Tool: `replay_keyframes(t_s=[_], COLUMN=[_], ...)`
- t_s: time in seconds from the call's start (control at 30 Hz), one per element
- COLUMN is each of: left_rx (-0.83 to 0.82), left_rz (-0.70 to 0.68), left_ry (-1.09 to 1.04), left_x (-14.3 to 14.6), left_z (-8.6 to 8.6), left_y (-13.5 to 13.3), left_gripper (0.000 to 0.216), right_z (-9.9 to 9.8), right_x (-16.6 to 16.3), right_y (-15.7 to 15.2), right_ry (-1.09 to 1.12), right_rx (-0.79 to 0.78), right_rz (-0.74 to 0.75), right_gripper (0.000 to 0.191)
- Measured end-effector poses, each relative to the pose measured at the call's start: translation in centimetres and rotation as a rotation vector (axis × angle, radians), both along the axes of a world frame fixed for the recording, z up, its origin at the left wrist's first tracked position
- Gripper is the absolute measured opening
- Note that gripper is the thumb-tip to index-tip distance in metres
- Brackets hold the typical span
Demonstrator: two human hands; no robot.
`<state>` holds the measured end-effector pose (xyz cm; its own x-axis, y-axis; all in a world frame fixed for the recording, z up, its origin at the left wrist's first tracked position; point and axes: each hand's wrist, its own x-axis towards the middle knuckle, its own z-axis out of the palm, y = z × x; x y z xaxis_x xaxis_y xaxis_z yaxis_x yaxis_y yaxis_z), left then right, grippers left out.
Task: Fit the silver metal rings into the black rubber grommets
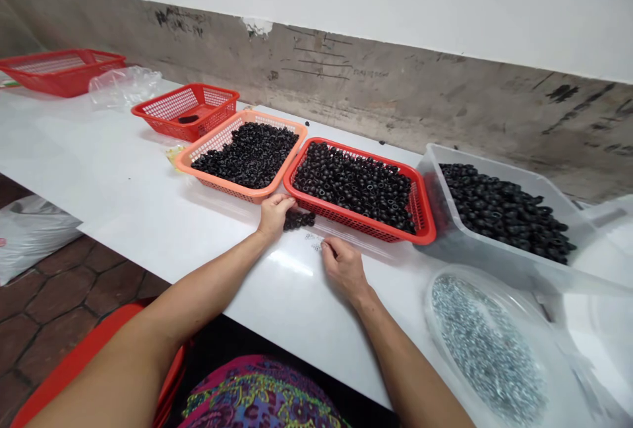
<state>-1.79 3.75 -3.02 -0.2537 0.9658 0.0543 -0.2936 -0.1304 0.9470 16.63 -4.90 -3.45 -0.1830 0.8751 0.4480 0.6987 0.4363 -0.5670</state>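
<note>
Scuffed grey concrete wall point(376, 105) runs behind a long white table point(113, 164). At the far left of the tabletop sit a red plastic mesh basket point(62, 75) and a crumpled clear plastic bag point(123, 88), then a smaller red mesh basket point(185, 101) holding a few black rings. Next comes an orange plastic mesh basket point(270, 190) heaped with black rings. The left hand point(275, 215) lies just in front of it, fingers curled and loosely cupped against a small pile of glossy black rings point(299, 219), which sits on the bare table touching the fingertips. Beyond stands a full red plastic mesh basket point(346, 214). The right hand point(345, 268) rests nearer the table edge, its fingertips point(327, 245) pinched down beside tiny dark specks point(314, 243); whether they grasp anything, I cannot tell. Farther right are a clear plastic tub point(435, 177) of black rings and a round clear plastic tray point(430, 322) of small silvery metal rings.
</note>
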Motion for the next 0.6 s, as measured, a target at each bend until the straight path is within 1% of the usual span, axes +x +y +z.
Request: replay_keyframes(t_s=[0.07,0.2,0.3,0.43,0.6], left_rx=[-0.005,-0.003,0.003,0.020,0.048], left_rz=[0.001,-0.014,-0.021,-0.015,0.025], left_ry=[-0.005,0.000,0.012,0.056,0.134], left_x=[0.00,0.06,0.18,0.17,-0.07], left_z=[-0.02,0.06,0.13,0.00,-0.42], left_y=[0.06,0.05,-0.07,-0.23,-0.11], left_gripper=[0.005,0.017,0.020,0.015,0.009], right_z=[-0.02,0.03,0.04,-0.02,-0.08], right_x=[-0.01,0.03,0.05,0.06,0.11], right_y=[0.02,0.02,0.02,0.04,0.09], right_ry=[0.000,-0.001,-0.006,-0.007,-0.001], right_rx=[-0.001,-0.010,-0.006,0.000,0.002], right_rz=[-0.001,0.001,0.003,0.002,-0.008], right_gripper=[0.020,0.021,0.021,0.022,0.022])
